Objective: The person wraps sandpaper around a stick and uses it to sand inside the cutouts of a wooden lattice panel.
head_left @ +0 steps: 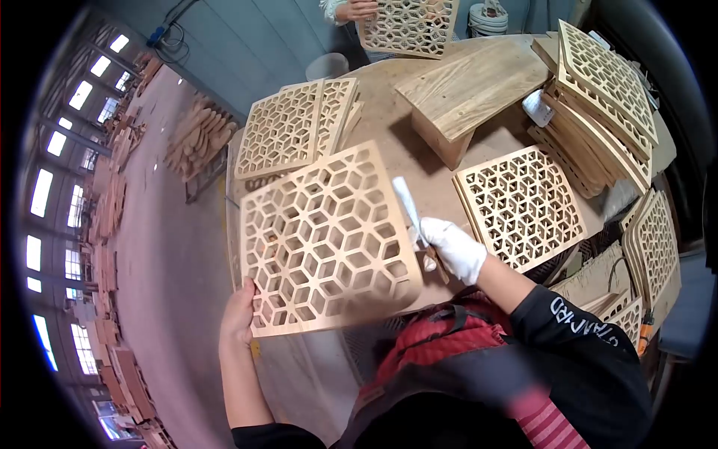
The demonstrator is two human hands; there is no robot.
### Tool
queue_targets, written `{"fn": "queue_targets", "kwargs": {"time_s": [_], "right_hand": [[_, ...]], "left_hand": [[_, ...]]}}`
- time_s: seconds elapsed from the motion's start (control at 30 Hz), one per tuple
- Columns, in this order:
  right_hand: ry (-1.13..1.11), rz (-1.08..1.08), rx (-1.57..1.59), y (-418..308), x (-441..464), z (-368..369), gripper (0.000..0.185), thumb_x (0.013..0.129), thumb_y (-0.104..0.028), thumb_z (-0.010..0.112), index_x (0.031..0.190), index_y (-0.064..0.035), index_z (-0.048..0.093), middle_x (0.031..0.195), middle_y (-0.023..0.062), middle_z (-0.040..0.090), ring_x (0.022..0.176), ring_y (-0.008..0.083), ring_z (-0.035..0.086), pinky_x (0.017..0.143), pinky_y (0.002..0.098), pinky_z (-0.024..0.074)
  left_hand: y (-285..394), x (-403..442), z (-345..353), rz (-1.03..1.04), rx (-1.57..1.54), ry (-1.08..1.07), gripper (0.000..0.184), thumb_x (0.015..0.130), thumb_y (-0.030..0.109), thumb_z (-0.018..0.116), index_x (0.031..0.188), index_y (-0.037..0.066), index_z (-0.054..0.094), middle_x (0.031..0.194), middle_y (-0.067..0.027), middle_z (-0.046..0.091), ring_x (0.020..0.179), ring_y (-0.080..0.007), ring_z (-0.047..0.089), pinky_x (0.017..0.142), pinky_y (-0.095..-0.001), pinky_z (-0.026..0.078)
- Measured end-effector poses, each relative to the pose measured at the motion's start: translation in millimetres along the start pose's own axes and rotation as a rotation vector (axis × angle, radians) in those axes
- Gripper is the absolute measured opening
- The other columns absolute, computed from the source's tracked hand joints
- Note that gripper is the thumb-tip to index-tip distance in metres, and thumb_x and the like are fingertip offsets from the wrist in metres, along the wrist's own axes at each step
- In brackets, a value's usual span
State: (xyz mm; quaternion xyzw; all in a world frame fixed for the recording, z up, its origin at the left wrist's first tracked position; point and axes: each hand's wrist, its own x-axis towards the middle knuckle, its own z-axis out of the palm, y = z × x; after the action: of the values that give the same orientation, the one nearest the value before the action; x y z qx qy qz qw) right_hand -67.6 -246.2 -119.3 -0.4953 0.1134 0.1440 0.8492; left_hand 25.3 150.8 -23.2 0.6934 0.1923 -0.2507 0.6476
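Note:
My bare left hand point(239, 310) grips the lower left corner of a wooden lattice panel point(325, 243), its fingers closed on the edge. The panel is tilted above the table and cut through with a star-and-hexagon pattern. At its right edge is my right hand point(455, 248) in a white glove, closed around a narrow pale strip point(406, 200) that sticks out upward. A brownish end shows below the glove; the strip's kind I cannot make out. Right of this glove lies a stack of lattice panels point(521, 206).
More lattice panels point(280, 129) are stacked at the table's back left and others point(607, 78) at the right. A wooden bench-like piece point(475, 86) stands at the back. Across the table, another person's hand point(356, 10) holds a lattice panel point(407, 28).

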Motion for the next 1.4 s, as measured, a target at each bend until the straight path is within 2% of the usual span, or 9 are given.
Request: {"fn": "queue_targets", "kwargs": {"time_s": [0.2,0.37,0.47,0.5,0.73,1.03,1.1,1.3,1.4], "right_hand": [[-0.001,0.083,0.264,-45,-12,21,0.024,0.101,-0.032,0.049,0.107,-0.0104,0.059,0.077,-0.0032,0.056,0.058,0.005,0.051,0.043,0.0181,0.0367],[0.087,0.015,0.196,-52,-21,30,0.035,0.103,-0.031,0.045,0.127,-0.0079,0.055,0.097,0.0004,0.067,0.065,0.0042,0.058,0.045,0.0173,0.039],[0.164,0.111,0.358,-58,-25,34,0.036,0.104,-0.032,0.045,0.129,-0.0074,0.054,0.103,0.0024,0.069,0.069,0.005,0.061,0.048,0.0172,0.0423],[0.085,0.079,0.357,-41,-18,15,0.037,0.103,-0.033,0.046,0.128,-0.0073,0.055,0.103,0.0024,0.069,0.076,0.0066,0.065,0.052,0.0178,0.048],[0.206,0.081,0.261,-51,-27,21,0.036,0.102,-0.033,0.048,0.125,-0.0075,0.058,0.106,0.003,0.068,0.086,0.0088,0.067,0.062,0.0217,0.0535],[0.264,-0.031,-0.009,-17,-15,-15,0.036,0.098,-0.038,0.049,0.121,-0.0128,0.06,0.099,-0.0028,0.056,0.087,0.009,0.05,0.068,0.0301,0.0459],[0.294,0.093,-0.058,-23,-20,-16,0.038,0.097,-0.04,0.049,0.12,-0.0125,0.06,0.094,-0.0036,0.054,0.083,0.0095,0.048,0.069,0.0322,0.0463],[0.353,0.129,-0.012,-31,-23,-8,0.027,0.099,-0.036,0.047,0.105,-0.0112,0.056,0.081,-0.0014,0.049,0.064,0.01,0.045,0.054,0.0271,0.0404],[0.42,0.108,0.123,-44,-19,9,0.015,0.103,-0.025,0.043,0.1,-0.0128,0.052,0.079,0.0011,0.051,0.058,0.0083,0.047,0.042,0.0201,0.0328]], "left_hand": [[-28,-8,2,-0.104,-0.105,-0.138,0.052,0.101,0.038,0.05,0.131,-0.005,0.051,0.122,-0.0161,0.063,0.107,-0.0216,0.065,0.088,-0.0349,0.056],[-32,-9,10,-0.146,-0.152,-0.207,0.054,0.101,0.037,0.051,0.133,-0.007,0.048,0.124,-0.017,0.062,0.107,-0.0217,0.065,0.089,-0.0348,0.056],[-33,-11,14,-0.157,-0.178,-0.251,0.054,0.1,0.035,0.052,0.134,-0.007,0.047,0.124,-0.0173,0.062,0.107,-0.0216,0.065,0.09,-0.034,0.055],[-34,-11,16,-0.157,-0.191,-0.265,0.054,0.1,0.035,0.052,0.134,-0.007,0.047,0.124,-0.0174,0.062,0.107,-0.0216,0.065,0.09,-0.0337,0.055],[-41,-16,25,-0.211,-0.286,-0.321,0.049,0.101,0.03,0.051,0.132,-0.008,0.048,0.124,-0.0175,0.062,0.107,-0.0225,0.065,0.091,-0.0343,0.054],[-44,-27,39,-0.267,-0.236,-0.317,0.049,0.1,0.029,0.055,0.132,-0.008,0.049,0.124,-0.0185,0.062,0.109,-0.0239,0.064,0.091,-0.034,0.053],[-46,-27,39,-0.277,-0.254,-0.326,0.048,0.1,0.027,0.054,0.132,-0.008,0.048,0.124,-0.0186,0.062,0.109,-0.0243,0.064,0.092,-0.0341,0.053],[-67,-20,31,-0.397,-0.524,-0.406,0.04,0.1,0.024,0.053,0.125,-0.007,0.052,0.116,-0.0199,0.064,0.099,-0.0259,0.068,0.081,-0.0316,0.059],[-66,-21,31,-0.464,-0.824,-0.31,0.046,0.101,0.034,0.048,0.11,-0.01,0.057,0.091,-0.0217,0.069,0.069,-0.0289,0.071,0.056,-0.0347,0.062]]}}
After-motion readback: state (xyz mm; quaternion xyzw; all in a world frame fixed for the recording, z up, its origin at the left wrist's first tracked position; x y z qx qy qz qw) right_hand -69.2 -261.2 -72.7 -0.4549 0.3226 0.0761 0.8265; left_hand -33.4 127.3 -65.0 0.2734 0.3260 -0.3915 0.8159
